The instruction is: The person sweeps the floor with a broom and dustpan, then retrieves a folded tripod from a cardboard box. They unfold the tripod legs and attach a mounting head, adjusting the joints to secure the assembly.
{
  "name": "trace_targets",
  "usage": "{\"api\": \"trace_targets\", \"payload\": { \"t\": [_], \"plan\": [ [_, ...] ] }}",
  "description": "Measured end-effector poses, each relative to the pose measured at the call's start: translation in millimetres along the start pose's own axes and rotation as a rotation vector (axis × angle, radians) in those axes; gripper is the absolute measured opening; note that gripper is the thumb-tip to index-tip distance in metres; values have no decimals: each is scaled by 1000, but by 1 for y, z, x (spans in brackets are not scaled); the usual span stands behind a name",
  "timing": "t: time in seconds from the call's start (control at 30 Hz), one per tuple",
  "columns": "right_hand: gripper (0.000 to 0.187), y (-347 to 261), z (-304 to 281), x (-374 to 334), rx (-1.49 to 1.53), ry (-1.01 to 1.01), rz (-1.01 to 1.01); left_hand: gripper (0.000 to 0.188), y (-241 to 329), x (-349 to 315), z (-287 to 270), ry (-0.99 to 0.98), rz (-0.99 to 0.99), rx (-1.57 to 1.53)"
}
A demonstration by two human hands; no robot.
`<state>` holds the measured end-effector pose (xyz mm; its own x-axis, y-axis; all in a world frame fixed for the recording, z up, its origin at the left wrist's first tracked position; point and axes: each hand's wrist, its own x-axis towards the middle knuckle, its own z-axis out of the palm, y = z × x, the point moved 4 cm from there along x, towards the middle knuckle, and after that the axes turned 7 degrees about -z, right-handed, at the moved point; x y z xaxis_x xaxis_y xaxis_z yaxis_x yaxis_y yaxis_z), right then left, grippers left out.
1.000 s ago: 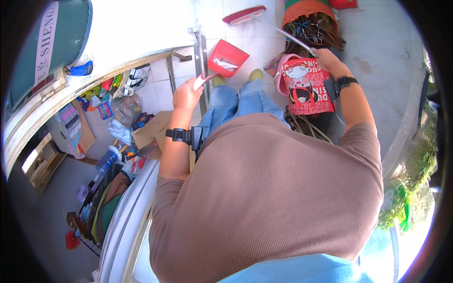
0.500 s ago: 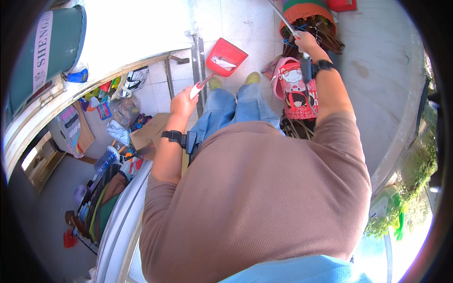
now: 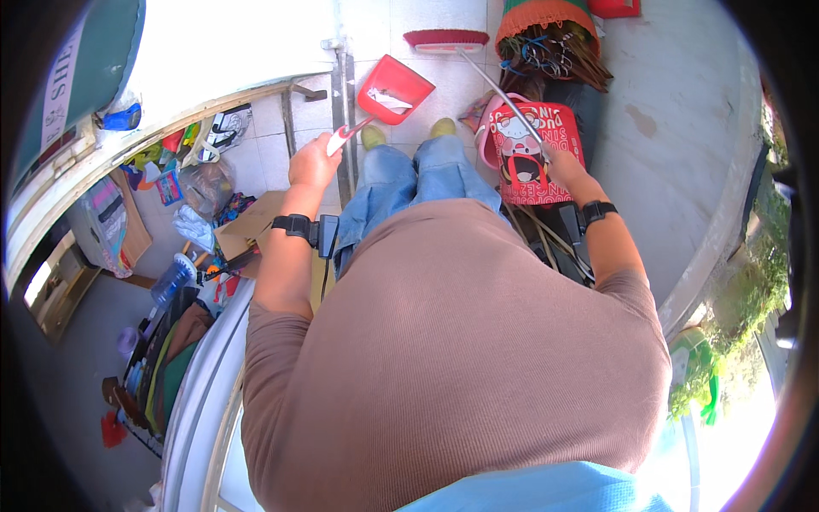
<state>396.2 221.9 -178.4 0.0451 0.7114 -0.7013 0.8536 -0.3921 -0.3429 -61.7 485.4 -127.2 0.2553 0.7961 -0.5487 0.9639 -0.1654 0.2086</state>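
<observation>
Head view: left hand point(image 3: 313, 164) closed round the light-coloured grip of the red dustpan point(image 3: 412, 79). Pan sits ahead of the feet, handle toward the person, front lip facing away and to the right. Whitish scrap point(image 3: 389, 101) lies inside, toward the back. Can't tell if the pan's underside touches the tiled floor point(image 3: 439, 83).

Right hand point(image 3: 565, 171) wrapped on the upper end of the broom point(image 3: 503, 91). Pole runs forward and left, crossing in front of the red printed bag point(image 3: 560, 126); contact with the bag can't be told. Broom head point(image 3: 445, 39), red bristles, lies past the pan's lip, slightly right. The two are apart, with pale tile showing between.

Edges: grey metal strip point(image 3: 345, 119) runs just left of the pan, near its left corner. Wood-edged ledge point(image 3: 213, 109) farther left. Orange-rimmed basket point(image 3: 543, 19) stuffed with cords bounds the right, near the broom head's right end. Bag and pink item point(image 3: 487, 141) crowd the right shoe point(image 3: 443, 127); left shoe point(image 3: 372, 136) is just behind the pan. Room for the broom head: tile span from strip to basket, with the pan taking up the near left part.
</observation>
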Motion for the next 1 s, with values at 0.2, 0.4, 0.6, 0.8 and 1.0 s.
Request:
{"api": "trace_targets", "payload": {
  "t": [0.2,0.4,0.6,0.8,1.0],
  "plan": [
    [56,-23,-11,-63,313,84,141,24,4,-3,-2,6,12,5],
    [54,-37,-4,-73,545,130,311,26,3,-3,2,-26,10,26],
    [40,-90,61,6,261,13,100,27,6,-2,-1,4,51,48],
    [41,-125,48,-39,463,-93,23,26,5,-7,2,19,74,44],
    [61,-121,25,-114,598,22,130,28,-7,-6,7,9,86,21]
  ]
}}
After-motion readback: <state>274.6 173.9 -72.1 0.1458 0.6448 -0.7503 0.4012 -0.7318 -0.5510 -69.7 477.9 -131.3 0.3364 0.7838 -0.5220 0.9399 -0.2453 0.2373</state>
